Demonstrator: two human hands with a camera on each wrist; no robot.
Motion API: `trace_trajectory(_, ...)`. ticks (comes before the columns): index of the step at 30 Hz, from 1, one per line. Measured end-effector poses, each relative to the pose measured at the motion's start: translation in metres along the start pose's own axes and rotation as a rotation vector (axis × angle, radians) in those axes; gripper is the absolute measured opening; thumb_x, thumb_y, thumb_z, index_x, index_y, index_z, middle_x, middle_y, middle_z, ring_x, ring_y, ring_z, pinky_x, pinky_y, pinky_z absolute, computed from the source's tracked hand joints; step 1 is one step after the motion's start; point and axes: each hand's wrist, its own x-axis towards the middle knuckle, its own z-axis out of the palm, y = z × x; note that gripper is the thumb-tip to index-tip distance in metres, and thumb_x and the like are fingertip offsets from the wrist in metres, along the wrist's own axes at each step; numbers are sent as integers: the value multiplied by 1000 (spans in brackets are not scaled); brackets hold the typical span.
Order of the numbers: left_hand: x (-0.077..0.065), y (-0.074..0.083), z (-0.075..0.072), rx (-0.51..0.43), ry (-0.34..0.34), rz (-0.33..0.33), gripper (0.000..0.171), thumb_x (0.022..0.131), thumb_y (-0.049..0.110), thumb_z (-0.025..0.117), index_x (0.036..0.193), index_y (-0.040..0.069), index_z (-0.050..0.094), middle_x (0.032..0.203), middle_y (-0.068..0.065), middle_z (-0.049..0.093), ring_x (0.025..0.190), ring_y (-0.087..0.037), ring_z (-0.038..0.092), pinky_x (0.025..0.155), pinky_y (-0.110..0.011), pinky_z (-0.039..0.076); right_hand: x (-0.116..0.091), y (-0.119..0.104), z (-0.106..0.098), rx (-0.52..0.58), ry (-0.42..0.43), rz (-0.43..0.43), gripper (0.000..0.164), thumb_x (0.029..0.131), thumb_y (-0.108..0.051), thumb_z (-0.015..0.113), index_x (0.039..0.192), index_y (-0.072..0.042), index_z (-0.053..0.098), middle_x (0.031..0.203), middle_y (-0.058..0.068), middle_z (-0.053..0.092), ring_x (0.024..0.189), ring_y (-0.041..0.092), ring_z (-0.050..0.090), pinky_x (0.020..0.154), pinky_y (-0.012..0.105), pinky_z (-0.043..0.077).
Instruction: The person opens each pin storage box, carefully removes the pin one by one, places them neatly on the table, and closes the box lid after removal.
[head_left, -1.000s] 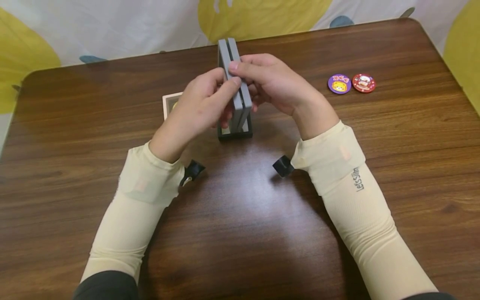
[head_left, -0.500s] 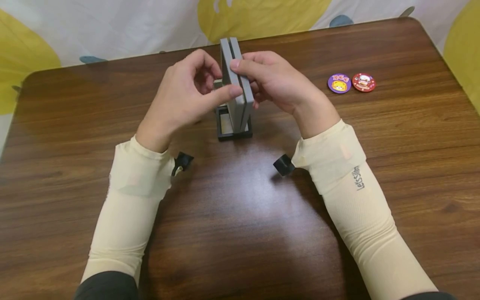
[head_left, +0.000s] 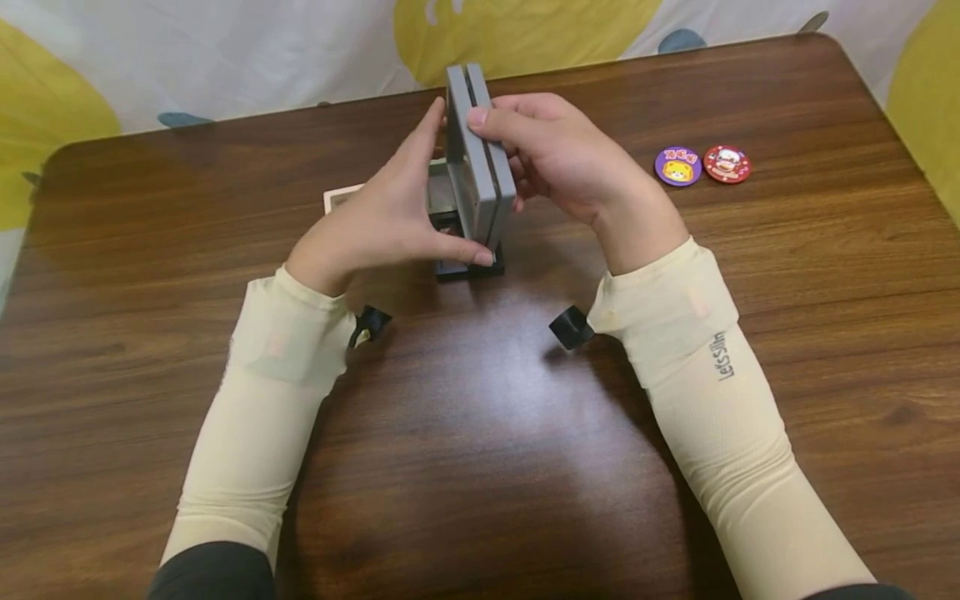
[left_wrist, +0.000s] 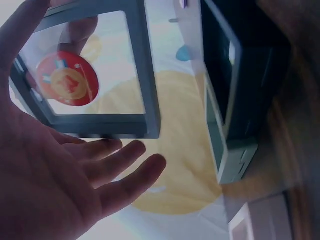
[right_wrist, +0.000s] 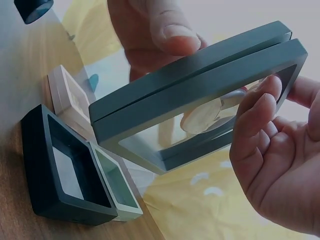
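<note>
Above the middle of the table my right hand [head_left: 558, 154] pinches a grey display frame [head_left: 483, 179], thumb on its edge and fingers behind. The frame stands on edge, with a slit between its two halves. Through its clear window the left wrist view shows a red round badge [left_wrist: 69, 78] with an orange centre. My left hand [head_left: 382, 217] is spread beside the frame, its thumb at the near lower corner and its fingers extended by the far side. In the right wrist view, curled right-hand fingers [right_wrist: 262, 102] lie against the window side.
Under the held frame a black frame [right_wrist: 82, 202] rests on the table [head_left: 487, 467], with a green frame [right_wrist: 127, 192] beside it. A pale pink frame [right_wrist: 62, 97] lies left of these. Purple [head_left: 678, 167] and red [head_left: 727, 165] badges lie at the right.
My left hand has left its grip on the frame and spread out, its thumb sliding to the near lower corner. The frame has risen slightly and shifted right, still in my right hand.
</note>
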Motion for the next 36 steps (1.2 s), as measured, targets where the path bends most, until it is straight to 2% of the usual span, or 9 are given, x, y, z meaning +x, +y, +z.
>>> trace_trajectory(4,3,-7,3,-76,-39,-4,133,65,16,88,149,10,-16,157,-15,9,143,-27,22,118,-43,22,0,1,-1,-11,-10,-17,23,99,-16,45,95,3,58,59,1,60,46,11,51,40,22,40)
trace_trajectory(8,8,-19,7,-153,-27,33,136,63,11,88,147,16,-19,153,-15,20,138,-27,32,112,-45,33,-1,0,0,14,-20,-21,23,99,-16,46,88,1,57,57,2,56,46,12,50,40,23,39)
trace_trajectory(11,10,-23,10,-147,-5,42,138,61,14,90,146,19,-19,150,-16,24,137,-26,32,109,-46,36,-1,0,-1,23,-23,-22,23,99,-15,46,86,1,56,56,2,55,45,13,50,40,23,39)
trace_trajectory(16,11,-22,10,-185,-11,4,138,63,12,88,146,18,-21,151,-15,20,141,-26,29,105,-48,43,-1,0,-2,28,-23,-31,23,99,-15,46,84,1,54,56,3,55,44,12,50,39,23,39)
trace_trajectory(18,11,-21,9,-212,-17,-7,134,64,9,87,147,17,-18,151,-13,18,141,-27,32,99,-47,48,-1,0,-2,29,-20,-35,23,99,-15,46,86,2,54,55,3,56,44,12,50,39,23,39)
trace_trajectory(21,11,-20,8,-167,-7,-9,128,63,13,88,149,14,-6,150,-13,20,139,-26,34,106,-43,43,-1,0,-4,30,-16,-37,24,98,-15,45,87,3,54,55,3,56,44,13,50,39,23,39)
trace_trajectory(25,11,-19,7,-105,4,-28,124,60,20,90,149,13,4,151,-13,21,137,-25,36,115,-38,29,-1,0,-6,41,-5,-28,25,98,-16,46,85,3,55,54,3,56,44,14,52,39,24,38)
trace_trajectory(31,11,-18,6,-100,6,-75,123,63,26,88,150,16,3,148,-12,23,132,-24,39,106,-43,41,-2,-2,-9,40,56,-19,28,97,-18,50,79,2,54,52,4,54,44,15,53,38,25,38)
trace_trajectory(36,7,-10,4,-89,28,-114,119,65,24,86,150,14,4,146,-12,25,129,-22,37,94,-41,51,-4,-5,-11,-90,113,9,25,95,-22,54,81,-1,56,52,-1,46,46,12,47,39,24,41)
